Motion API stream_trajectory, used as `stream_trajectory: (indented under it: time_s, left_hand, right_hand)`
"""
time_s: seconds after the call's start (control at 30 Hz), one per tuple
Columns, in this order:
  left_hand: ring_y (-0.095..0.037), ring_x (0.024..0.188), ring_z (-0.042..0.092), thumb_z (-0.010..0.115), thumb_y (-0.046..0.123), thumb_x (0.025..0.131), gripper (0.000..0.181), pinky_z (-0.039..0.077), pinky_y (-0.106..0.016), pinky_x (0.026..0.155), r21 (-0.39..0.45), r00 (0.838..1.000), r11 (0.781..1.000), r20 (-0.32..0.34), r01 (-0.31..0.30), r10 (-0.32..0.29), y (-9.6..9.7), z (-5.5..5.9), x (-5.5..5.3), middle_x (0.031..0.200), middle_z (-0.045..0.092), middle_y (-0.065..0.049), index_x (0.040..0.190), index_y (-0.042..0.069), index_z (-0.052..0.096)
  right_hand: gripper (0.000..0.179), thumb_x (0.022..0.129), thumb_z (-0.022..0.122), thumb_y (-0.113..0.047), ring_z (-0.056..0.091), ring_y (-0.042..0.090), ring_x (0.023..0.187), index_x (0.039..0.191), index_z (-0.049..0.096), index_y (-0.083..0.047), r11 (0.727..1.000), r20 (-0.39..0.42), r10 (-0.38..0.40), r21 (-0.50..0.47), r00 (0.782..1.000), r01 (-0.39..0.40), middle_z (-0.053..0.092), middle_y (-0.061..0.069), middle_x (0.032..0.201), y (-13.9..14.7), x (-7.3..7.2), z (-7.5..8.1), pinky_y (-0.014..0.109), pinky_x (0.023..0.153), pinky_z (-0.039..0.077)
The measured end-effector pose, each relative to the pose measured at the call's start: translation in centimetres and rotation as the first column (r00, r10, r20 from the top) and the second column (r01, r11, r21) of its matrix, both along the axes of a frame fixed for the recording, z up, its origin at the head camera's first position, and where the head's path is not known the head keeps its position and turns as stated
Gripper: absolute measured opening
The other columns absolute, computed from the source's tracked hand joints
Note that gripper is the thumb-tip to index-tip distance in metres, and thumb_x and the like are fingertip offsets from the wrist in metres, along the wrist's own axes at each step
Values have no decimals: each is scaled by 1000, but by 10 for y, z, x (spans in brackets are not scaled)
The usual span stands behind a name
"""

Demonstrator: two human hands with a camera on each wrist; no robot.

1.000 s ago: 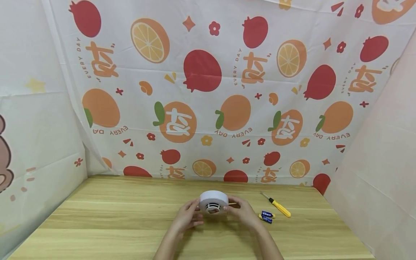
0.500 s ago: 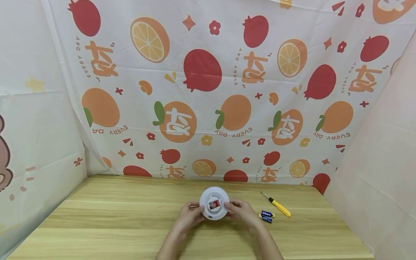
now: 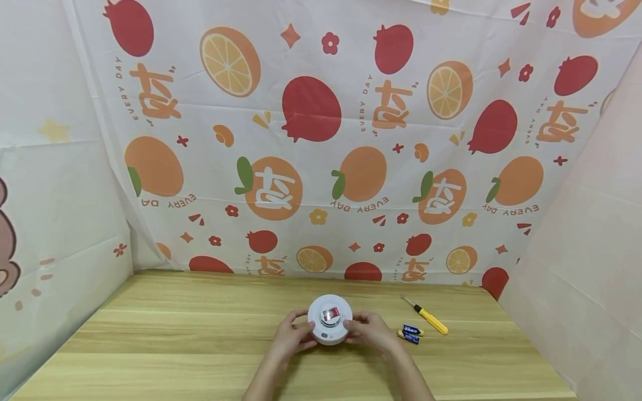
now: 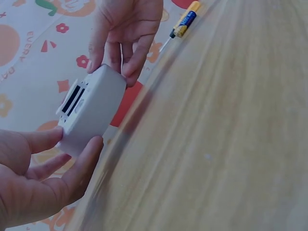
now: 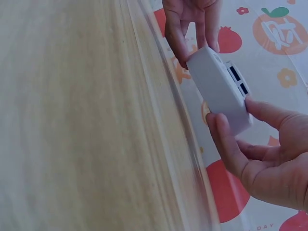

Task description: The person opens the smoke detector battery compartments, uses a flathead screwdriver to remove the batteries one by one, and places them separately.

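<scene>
A round white smoke detector (image 3: 323,329) is held between both hands above the table, its raised vented centre with a red-and-white label turned up. My left hand (image 3: 291,336) grips its left edge, thumb on the face side and fingers behind or below. On the opposite edge, my right hand (image 3: 372,332) pinches it in the same way. The left wrist view shows the smooth side wall of the detector (image 4: 98,113) and dark vent slots around its centre. In the right wrist view, the underside of the detector (image 5: 214,89) is mostly turned away.
Right of the hands, two blue-and-yellow batteries (image 3: 412,331) lie side by side on the wooden table (image 3: 200,328). A yellow-and-black screwdriver (image 3: 432,320) lies just beyond them. A fruit-print cloth (image 3: 311,184) hangs along the table's back edge.
The smoke detector has been tilted in both hands: its labelled face pointed low towards the viewer, then straight at the viewer, and now more upward. Batteries and screwdriver have stayed put.
</scene>
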State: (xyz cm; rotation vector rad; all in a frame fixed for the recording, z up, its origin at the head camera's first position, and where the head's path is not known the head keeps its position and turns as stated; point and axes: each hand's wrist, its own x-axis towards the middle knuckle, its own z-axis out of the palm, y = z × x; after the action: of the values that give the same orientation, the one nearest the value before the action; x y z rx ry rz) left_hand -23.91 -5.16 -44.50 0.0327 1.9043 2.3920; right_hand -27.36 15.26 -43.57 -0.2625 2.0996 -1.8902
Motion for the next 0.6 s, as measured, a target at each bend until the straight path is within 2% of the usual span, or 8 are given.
stream_trajectory:
  time_s: [0.13,0.23,0.37,0.6]
  left_hand:
    - [-19,70,59,54,-2,88,43,56,-36,68,-26,1000,999,-8,-24,24,2,-2,0,90,57,-19,123,-19,35]
    - [-19,69,59,55,-2,88,42,56,-34,65,-85,999,996,-12,-39,38,2,-3,0,90,58,-19,121,-20,37]
    - [-19,68,59,55,-1,88,42,56,-33,63,-175,999,983,-19,-48,45,3,-4,0,90,59,-20,120,-22,39]
    - [-21,71,60,57,0,86,40,56,-35,65,-275,995,958,-74,-79,61,3,-4,0,88,60,-20,116,-24,43]
  right_hand:
    - [40,88,58,-4,62,21,77,116,45,21,1000,14,5,15,1000,-6,60,16,91,0,-1,-3,36,75,54]
    - [37,88,57,-2,63,21,74,114,47,22,999,23,15,33,1000,-16,62,14,86,-1,0,-5,34,72,55]
    - [34,87,57,-1,62,18,67,111,49,22,999,39,24,39,999,-26,63,12,80,-2,1,-6,32,67,56]
    - [33,86,56,0,61,17,63,111,49,22,999,53,32,25,998,-34,60,10,77,-2,1,-9,31,65,56]
